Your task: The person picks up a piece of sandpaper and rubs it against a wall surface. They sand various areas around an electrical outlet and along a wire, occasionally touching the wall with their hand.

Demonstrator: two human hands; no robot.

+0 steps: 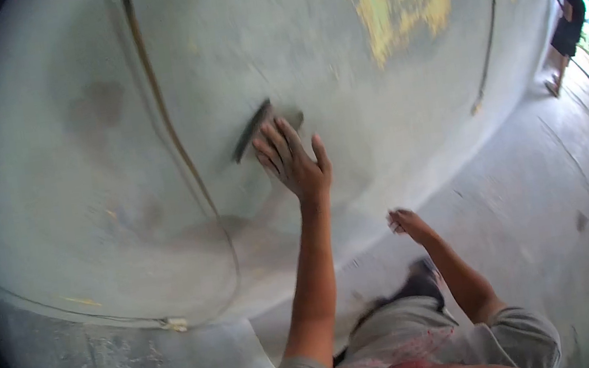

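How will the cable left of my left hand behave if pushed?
The cable will probably flex easily low down, where it droops in a curve. Its upper stretch looks thicker and straighter, so may give less. The white block it meets might drag along.

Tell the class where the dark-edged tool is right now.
In the head view, the dark-edged tool is against the wall, just left of centre, at the left hand's fingers, between the long cable and the yellow patch.

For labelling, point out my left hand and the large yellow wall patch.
Left hand point(301, 170): head view, back of the hand.
Large yellow wall patch point(377, 13): head view, its left part.
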